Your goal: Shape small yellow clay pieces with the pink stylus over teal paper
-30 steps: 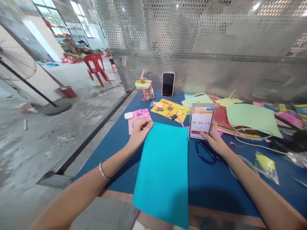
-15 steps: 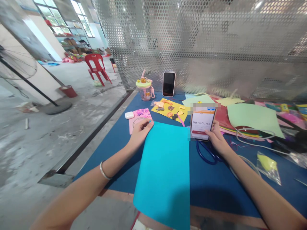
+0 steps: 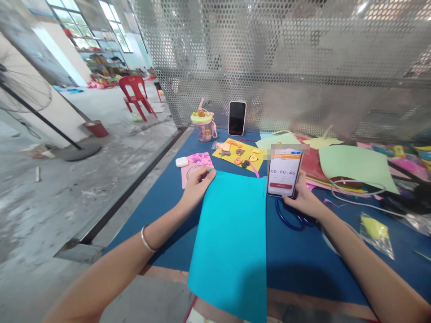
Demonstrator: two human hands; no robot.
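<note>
A large turquoise sheet (image 3: 232,233) hangs over the near edge of the blue table (image 3: 168,211). My left hand (image 3: 198,181) pinches its upper left corner between thumb and fingers. In my right hand (image 3: 305,195) is a smartphone (image 3: 283,174), held upright and tilted, its screen toward me with a timer at 00:00:46. Behind the phone, dark blue scissor-like handles (image 3: 289,215) lie partly hidden. Just beyond my left hand are a pink card (image 3: 188,172) with purple flower shapes and a white earbud case (image 3: 182,162).
A yellow sheet (image 3: 232,157) carries several small animal figures. Behind it stand a lidded cup (image 3: 203,128) and a second phone (image 3: 237,118) against the perforated metal panel (image 3: 286,58). Coloured sheets (image 3: 357,163), a white cable (image 3: 358,197) and a clear bag (image 3: 376,233) lie at right.
My right thumb has moved off the screen down to the phone's lower edge. The timer has gone from 45 to 46 seconds. My left hand and the turquoise sheet stay in place.
</note>
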